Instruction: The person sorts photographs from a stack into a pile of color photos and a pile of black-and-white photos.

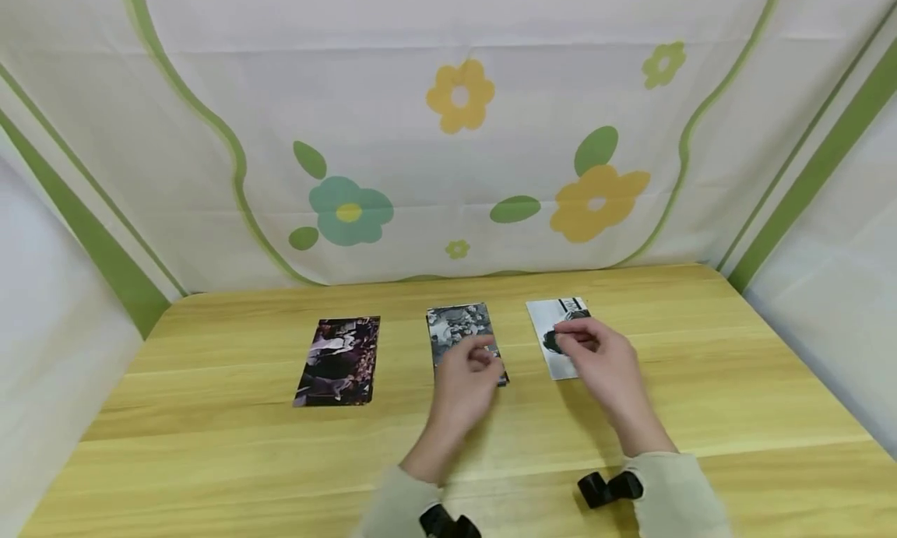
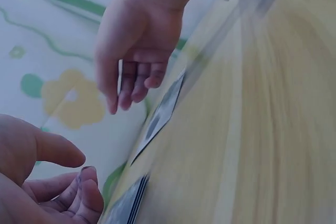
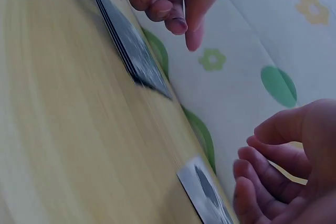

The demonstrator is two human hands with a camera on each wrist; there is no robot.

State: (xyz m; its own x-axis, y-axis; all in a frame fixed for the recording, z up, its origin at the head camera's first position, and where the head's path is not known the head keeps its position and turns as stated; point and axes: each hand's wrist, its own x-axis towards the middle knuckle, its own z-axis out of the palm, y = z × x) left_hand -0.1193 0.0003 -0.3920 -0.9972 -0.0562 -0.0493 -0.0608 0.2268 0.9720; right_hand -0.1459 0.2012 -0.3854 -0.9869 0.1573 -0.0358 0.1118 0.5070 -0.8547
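Note:
My left hand (image 1: 468,386) hovers just over the near part of the middle pile of photo cards (image 1: 452,320), fingers loosely bent and nothing between them. The right hand (image 1: 606,367) is above a pale card with dark figures (image 1: 543,316), its fingers also loosely bent and holding nothing. The right wrist view shows both hands apart from the surface, with the middle pile (image 3: 128,45) several cards thick and the pale card (image 3: 202,192) lying flat. Off to the left lies a pile of dark, purplish photo cards (image 1: 339,363).
All the cards lie on a wood-grain table (image 1: 231,460). A white cloth with printed flowers (image 1: 399,133) hangs behind it, and cloth walls rise at both sides. Black wrist devices (image 1: 610,489) are worn at both cuffs.

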